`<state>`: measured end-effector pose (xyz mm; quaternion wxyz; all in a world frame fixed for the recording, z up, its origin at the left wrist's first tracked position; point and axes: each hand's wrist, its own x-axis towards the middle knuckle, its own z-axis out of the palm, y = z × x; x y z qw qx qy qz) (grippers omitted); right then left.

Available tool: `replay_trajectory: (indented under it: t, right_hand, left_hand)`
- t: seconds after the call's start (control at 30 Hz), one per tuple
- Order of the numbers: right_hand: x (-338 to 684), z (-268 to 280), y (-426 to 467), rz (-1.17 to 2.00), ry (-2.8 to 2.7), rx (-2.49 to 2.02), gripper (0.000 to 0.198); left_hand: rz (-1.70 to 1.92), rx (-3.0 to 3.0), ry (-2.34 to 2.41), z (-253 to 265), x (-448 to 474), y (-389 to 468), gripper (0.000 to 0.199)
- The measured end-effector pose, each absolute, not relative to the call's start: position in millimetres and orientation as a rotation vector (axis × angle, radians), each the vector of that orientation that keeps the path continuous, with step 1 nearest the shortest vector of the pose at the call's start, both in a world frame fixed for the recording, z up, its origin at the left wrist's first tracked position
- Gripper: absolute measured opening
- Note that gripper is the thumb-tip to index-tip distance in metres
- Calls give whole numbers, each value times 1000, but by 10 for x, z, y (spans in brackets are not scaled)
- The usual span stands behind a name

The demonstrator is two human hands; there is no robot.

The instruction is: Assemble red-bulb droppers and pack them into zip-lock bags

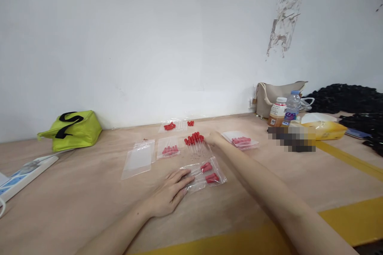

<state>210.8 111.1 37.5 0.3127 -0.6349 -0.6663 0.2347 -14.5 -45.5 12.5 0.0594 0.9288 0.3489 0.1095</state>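
My left hand (pixel 170 193) lies with its fingers stretched out over the lower end of a clear zip bag (pixel 196 185), which has droppers with red bulbs (pixel 212 178) in it. Just beyond that bag, a row of loose droppers with red bulbs (pixel 194 138) and thin clear stems rests on the table. Beside the right end of this row is my right hand (pixel 213 138), its fingers curled together; whatever may be between them is hidden. To the left lie another bag of droppers (pixel 168 148) and flat clear bags (pixel 138 160).
Bagged red-bulb droppers (pixel 169 126) lie near the wall, and a stack of filled bags (pixel 241 141) lies right of my right hand. Farther out are a lime-green bag (pixel 77 129), a power strip (pixel 28 175), bottles (pixel 278 112), a yellow tissue pack (pixel 327 130) and a beige bag (pixel 277 93).
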Motion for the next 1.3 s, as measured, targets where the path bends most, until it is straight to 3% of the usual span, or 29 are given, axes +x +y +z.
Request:
replay_trajectory:
  t: [0.1, 0.3, 0.4, 0.57, 0.97, 1.3]
  right_hand:
    - [2313, 420, 972, 729, -1684, -1655, 17]
    - [2739, 317, 432, 1007, -1521, -1390, 71]
    - [2819, 169, 209, 1176, -1314, -1195, 81]
    - [2764, 32, 61, 1196, -1099, -1011, 72]
    - [2714, -47, 5, 1262, -1199, -1134, 19]
    - [2841, -33, -1, 1141, -1697, -1147, 31]
  left_hand:
    - [309, 2793, 1060, 117, -155, -443, 40]
    - [267, 2774, 1062, 156, -155, -433, 41]
    - [258, 2778, 1068, 172, -155, -427, 41]
    - [255, 2791, 1048, 172, -159, -417, 40]
    - [284, 2783, 1054, 180, -149, -438, 39]
    - [323, 2760, 1051, 192, -147, -452, 39]
